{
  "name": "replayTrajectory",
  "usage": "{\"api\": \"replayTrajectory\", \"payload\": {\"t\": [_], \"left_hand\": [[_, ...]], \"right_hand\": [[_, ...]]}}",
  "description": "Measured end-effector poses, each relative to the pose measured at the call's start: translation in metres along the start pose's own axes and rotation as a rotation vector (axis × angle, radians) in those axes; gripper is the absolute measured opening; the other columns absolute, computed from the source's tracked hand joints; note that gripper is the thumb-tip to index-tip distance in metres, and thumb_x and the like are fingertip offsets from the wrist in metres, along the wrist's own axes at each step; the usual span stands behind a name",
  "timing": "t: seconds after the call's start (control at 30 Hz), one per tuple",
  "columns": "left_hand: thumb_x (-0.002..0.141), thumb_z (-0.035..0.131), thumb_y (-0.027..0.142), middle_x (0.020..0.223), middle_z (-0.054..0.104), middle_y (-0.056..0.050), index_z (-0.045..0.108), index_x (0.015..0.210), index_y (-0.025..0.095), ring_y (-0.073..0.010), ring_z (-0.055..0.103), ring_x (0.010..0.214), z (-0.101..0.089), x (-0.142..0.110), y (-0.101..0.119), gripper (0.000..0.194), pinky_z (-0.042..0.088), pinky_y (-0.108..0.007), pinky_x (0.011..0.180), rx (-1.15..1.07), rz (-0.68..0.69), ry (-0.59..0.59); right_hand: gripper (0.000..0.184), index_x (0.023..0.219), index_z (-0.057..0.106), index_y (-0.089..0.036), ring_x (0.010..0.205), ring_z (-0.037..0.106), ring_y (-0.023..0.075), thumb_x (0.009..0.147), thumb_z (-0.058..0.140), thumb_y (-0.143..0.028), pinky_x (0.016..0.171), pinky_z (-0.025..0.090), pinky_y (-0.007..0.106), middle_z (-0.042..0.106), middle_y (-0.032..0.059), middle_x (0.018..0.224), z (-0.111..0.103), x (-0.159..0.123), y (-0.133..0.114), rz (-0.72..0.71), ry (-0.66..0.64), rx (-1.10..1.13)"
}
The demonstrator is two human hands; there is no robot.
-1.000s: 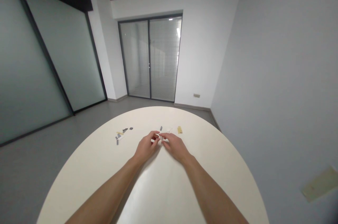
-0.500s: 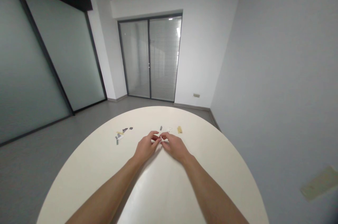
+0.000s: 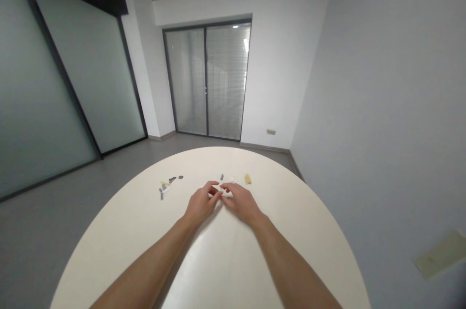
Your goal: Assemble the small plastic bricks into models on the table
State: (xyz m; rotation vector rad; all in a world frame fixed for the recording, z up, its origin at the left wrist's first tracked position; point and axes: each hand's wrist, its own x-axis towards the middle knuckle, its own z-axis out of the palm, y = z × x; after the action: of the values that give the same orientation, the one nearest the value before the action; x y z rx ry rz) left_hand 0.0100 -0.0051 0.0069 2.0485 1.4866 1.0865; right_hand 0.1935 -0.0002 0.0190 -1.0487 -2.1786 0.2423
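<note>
The small white piece (image 3: 220,188) could slip out and fall, because it is so tiny and the fingers are holding it right at their tips. If the left hand (image 3: 201,203) and the right hand (image 3: 242,203) are pushing on it unevenly, it could twist or pop away across the table (image 3: 218,270). It could also bump the grey piece (image 3: 222,177) or the other white piece (image 3: 233,179) lying just ahead.

The small white piece is sitting between the two hands, with fingertips from both hands around it. The fingers are curling in and pinching close together, not spreading. They are hiding most of the piece, so I cannot tell which fingers are touching it, or if it is touching the table. A yellow piece (image 3: 248,179) is lying farther off on the right, and a small pile of pieces (image 3: 166,188) is lying on the left.
</note>
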Motion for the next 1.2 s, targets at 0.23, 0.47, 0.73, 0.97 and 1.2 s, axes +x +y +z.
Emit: {"api": "replayTrajectory", "payload": {"t": [0.23, 0.47, 0.73, 0.97, 1.2], "left_hand": [[0.09, 0.052, 0.037, 0.095, 0.075, 0.0, 0.056, 0.119, 0.028, -0.0155, 0.068, 0.074, -0.0002, 0.0001, 0.0011, 0.031, 0.047, -0.025, 0.069, 0.021, -0.019, -0.001], [0.092, 0.047, 0.034, 0.093, 0.075, 0.0, 0.058, 0.118, 0.028, -0.0162, 0.069, 0.079, -0.0034, -0.0005, 0.0061, 0.029, 0.046, -0.026, 0.073, 0.059, -0.019, 0.034], [0.088, 0.05, 0.029, 0.093, 0.075, 0.0, 0.058, 0.118, 0.027, -0.0156, 0.069, 0.076, -0.0043, -0.0014, 0.0085, 0.031, 0.047, -0.025, 0.071, 0.064, -0.03, 0.027], [0.086, 0.055, 0.029, 0.094, 0.074, 0.0, 0.06, 0.115, 0.027, -0.0149, 0.068, 0.076, -0.0033, -0.0005, 0.0063, 0.03, 0.049, -0.025, 0.071, 0.006, -0.034, -0.005], [0.085, 0.058, 0.033, 0.103, 0.072, -0.002, 0.062, 0.11, 0.025, -0.0164, 0.069, 0.088, -0.0004, -0.0006, 0.0046, 0.027, 0.051, -0.025, 0.073, -0.011, 0.008, 0.058]], "right_hand": [[0.028, 0.117, 0.061, -0.023, 0.099, 0.063, 0.0183, 0.089, 0.061, -0.026, 0.088, 0.047, 0.031, 0.068, 0.0044, 0.11, 0.0011, 0.0001, 0.0017, 0.012, 0.007, -0.032], [0.029, 0.117, 0.061, -0.024, 0.1, 0.063, 0.0184, 0.088, 0.063, -0.028, 0.088, 0.047, 0.031, 0.068, 0.0039, 0.109, 0.0023, -0.0008, 0.003, 0.043, 0.01, -0.041], [0.028, 0.115, 0.063, -0.024, 0.106, 0.061, 0.0188, 0.088, 0.063, -0.029, 0.092, 0.047, 0.032, 0.067, 0.0046, 0.115, 0.0029, -0.0012, 0.0045, 0.019, 0.027, -0.041], [0.028, 0.112, 0.064, -0.024, 0.104, 0.061, 0.0195, 0.085, 0.064, -0.026, 0.091, 0.047, 0.032, 0.068, 0.0047, 0.11, 0.0037, -0.002, 0.0053, 0.002, 0.034, -0.043], [0.029, 0.112, 0.065, -0.024, 0.102, 0.061, 0.0189, 0.083, 0.065, -0.023, 0.09, 0.047, 0.032, 0.068, 0.0037, 0.108, 0.0029, -0.0006, 0.0033, -0.02, 0.033, -0.027]]}}
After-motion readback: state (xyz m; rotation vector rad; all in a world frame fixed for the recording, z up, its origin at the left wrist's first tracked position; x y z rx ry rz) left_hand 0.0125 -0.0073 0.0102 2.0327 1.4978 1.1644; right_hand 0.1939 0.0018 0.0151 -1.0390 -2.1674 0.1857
